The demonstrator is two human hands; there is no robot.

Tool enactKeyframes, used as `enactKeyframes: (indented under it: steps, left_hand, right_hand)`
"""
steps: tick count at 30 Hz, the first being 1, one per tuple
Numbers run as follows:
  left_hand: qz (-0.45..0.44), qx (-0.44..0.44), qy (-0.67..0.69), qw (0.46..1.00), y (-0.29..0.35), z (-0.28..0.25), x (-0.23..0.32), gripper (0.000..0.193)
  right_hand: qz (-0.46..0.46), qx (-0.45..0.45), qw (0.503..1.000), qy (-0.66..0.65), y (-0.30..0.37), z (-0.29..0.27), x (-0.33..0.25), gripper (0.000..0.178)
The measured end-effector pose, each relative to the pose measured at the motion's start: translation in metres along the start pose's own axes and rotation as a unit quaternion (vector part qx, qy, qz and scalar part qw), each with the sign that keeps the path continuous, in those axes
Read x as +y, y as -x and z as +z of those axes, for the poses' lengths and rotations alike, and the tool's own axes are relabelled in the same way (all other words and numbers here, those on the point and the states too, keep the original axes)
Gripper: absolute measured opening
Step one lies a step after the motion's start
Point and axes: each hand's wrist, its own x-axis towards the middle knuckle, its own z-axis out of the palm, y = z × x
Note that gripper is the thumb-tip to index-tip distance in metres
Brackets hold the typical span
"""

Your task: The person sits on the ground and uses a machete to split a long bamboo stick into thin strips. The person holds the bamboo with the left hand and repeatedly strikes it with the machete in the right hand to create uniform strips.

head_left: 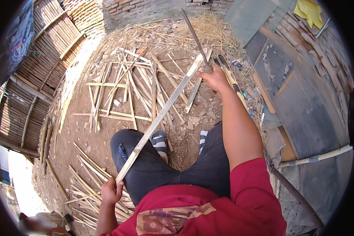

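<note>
A long, flat bamboo strip (161, 114) slants from lower left to upper right across my right-bent body and over my left thigh. My left hand (111, 191) is closed round its near end. My right hand (216, 80) grips the handle of a machete (193, 33), whose dark, narrow blade points away and to the left. Close to the handle, the blade crosses over the far end of the strip; I cannot tell whether the two touch. That far end looks paler than the rest.
Split bamboo strips (143, 84) lie scattered on the dirt ahead, and another pile (92, 192) is at my left. Dark boards (306, 102) lean along the right side. A bamboo-slat wall (47, 47) stands at left. Part of another person (47, 222) shows at lower left.
</note>
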Motion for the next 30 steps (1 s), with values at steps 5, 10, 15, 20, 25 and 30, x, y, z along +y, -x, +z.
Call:
enactKeyframes:
  steps: [5, 10, 15, 20, 25, 30]
  left_hand:
    - [0.031, 0.035, -0.020, 0.999, -0.026, -0.013, 0.008, 0.038]
    - [0.053, 0.109, 0.016, 0.992, -0.091, -0.048, 0.043, 0.034]
    - [0.208, 0.153, 0.129, 0.957, -0.188, -0.072, 0.106, 0.029]
    - [0.277, 0.123, 0.209, 0.930, -0.262, -0.069, 0.192, 0.022]
    - [0.320, 0.061, 0.267, 0.907, -0.300, -0.032, 0.258, 0.025]
    - [0.328, 0.023, 0.251, 0.911, -0.300, 0.016, 0.305, 0.023]
  right_hand:
    - [0.019, 0.054, 0.975, -0.216, 0.025, -0.022, -0.023, 0.027]
    - [0.015, 0.173, 0.887, -0.429, 0.018, -0.013, -0.029, 0.022]
    - [0.029, 0.194, 0.829, -0.523, 0.025, -0.017, -0.046, 0.022]
    - [-0.030, 0.198, 0.849, -0.488, 0.039, -0.024, -0.055, 0.022]
    - [-0.071, 0.159, 0.854, -0.490, 0.053, -0.043, -0.069, 0.021]
    - [-0.109, 0.131, 0.861, -0.479, 0.064, -0.046, -0.074, 0.021]
